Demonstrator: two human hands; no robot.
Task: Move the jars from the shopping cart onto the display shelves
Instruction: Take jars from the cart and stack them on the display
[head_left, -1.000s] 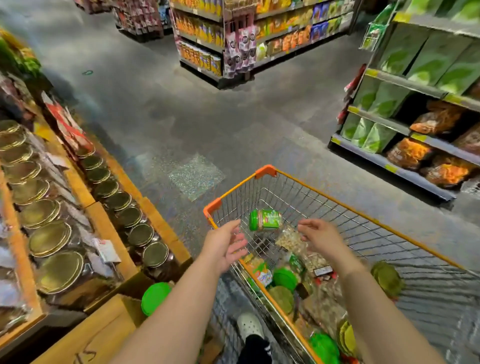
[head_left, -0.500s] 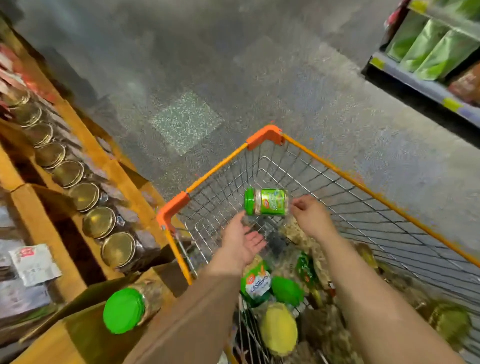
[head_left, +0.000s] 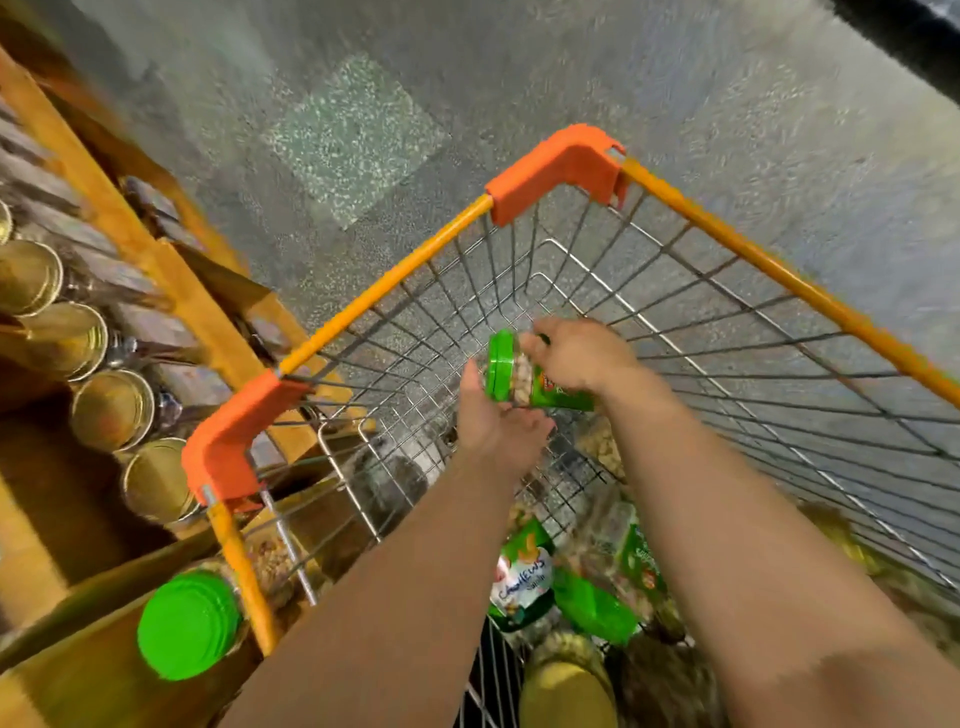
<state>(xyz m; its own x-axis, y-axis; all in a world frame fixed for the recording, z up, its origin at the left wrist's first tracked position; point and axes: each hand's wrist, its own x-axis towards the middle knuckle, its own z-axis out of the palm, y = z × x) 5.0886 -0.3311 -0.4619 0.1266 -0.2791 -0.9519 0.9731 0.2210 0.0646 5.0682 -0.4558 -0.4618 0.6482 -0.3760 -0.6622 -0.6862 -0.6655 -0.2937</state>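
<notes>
Shelves, far left: wooden display shelves (head_left: 171, 291) hold a row of gold-lidded jars (head_left: 111, 410), seen from above.
Near left: one jar with a green lid (head_left: 187, 623) stands on the wooden shelf just beside the cart's left rim.
Cart: orange-framed wire shopping cart (head_left: 558, 166), its far half showing bare wire.
Left hand: the left hand (head_left: 498, 421) lies palm up under the lid end of the held jar, fingers straight and close together, touching it from below.
Held jar: a green-lidded nut jar (head_left: 514, 371) lies on its side above the cart's middle, lid pointing left.
Right hand: the right hand (head_left: 576, 356) grips the jar's body from above, fingers curled round it.
Cart, near end: green-labelled cashew packs (head_left: 522, 577), further jars and a yellow lid (head_left: 566, 691) are piled together; blur hides the detail.
</notes>
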